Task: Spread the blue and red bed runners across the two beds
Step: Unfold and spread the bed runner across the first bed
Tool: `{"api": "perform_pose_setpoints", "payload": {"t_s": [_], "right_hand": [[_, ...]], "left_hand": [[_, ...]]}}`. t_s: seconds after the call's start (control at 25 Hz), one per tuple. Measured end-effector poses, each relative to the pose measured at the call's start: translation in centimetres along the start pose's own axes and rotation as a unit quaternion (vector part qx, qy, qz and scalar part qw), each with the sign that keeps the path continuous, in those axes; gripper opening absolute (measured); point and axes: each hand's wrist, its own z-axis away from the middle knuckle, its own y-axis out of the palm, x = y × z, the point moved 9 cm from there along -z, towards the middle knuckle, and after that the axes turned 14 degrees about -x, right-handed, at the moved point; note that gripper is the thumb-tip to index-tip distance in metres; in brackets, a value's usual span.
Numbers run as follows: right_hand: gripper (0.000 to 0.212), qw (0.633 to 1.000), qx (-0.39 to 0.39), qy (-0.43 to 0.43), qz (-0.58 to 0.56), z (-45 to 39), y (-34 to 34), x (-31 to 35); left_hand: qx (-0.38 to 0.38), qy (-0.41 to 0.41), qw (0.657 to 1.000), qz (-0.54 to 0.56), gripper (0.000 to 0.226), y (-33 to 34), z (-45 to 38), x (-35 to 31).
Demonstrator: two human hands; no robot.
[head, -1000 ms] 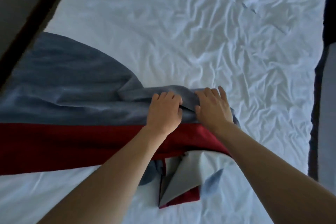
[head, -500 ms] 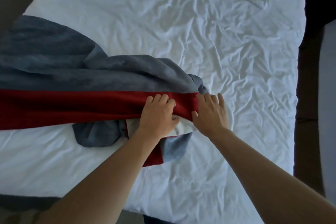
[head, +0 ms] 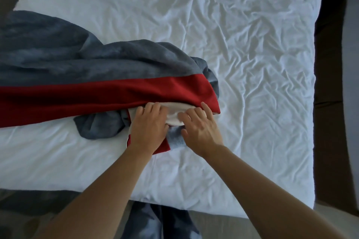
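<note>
A blue and red bed runner lies across the left half of a white bed, its right end bunched and folded under itself, showing a pale underside. My left hand rests on the bunched end, fingers curled onto the pale underside just below the red band. My right hand sits beside it, fingertips on the lower edge of the red band near its corner. Whether either hand pinches the cloth is hidden by the fingers.
The wrinkled white sheet stretches bare to the right of the runner. A dark gap and a pale surface lie past the bed's right edge. The bed's near edge is just below my arms, with my trousers beneath.
Both hands have slid toward me from the blue part over the red band to the runner's lower edge. More of the pale underside now shows, and the view has pulled back.
</note>
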Motion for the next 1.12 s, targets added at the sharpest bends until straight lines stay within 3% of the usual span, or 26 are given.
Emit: {"api": "perform_pose_setpoints", "payload": {"t_s": [0.08,0.2,0.4,0.68,0.8,0.88,1.12], "right_hand": [[0.032,0.999,-0.001,-0.011,0.043,0.2,0.8,0.4],[0.019,0.996,-0.015,-0.014,0.092,-0.4,1.3,-0.5],[0.021,0.994,-0.039,-0.024,0.101,-0.5,-0.2,-3.3],[0.027,0.989,0.029,0.043,0.137,5.6,-4.1,-14.1],[0.022,0.989,0.036,0.081,0.121,7.5,-5.3,-18.1],[0.015,0.987,0.028,0.125,0.094,8.7,-5.6,-19.2],[0.052,0.951,0.161,0.263,0.018,10.6,-1.7,-17.8]], "left_hand": [[0.0,0.039,0.999,-0.001,0.024,0.3,-0.1,-0.6],[-0.019,0.095,0.995,-0.024,0.016,0.5,0.4,-1.4],[-0.004,0.046,0.999,0.006,0.012,1.1,1.0,-2.2],[-0.006,0.04,0.994,0.098,0.014,1.1,1.3,-16.5],[0.012,0.046,0.991,0.126,0.015,1.2,1.6,-22.9],[0.018,0.018,0.991,0.13,0.012,1.3,1.7,-23.8],[0.024,0.003,0.996,0.081,0.011,0.8,2.5,-19.0]]}}
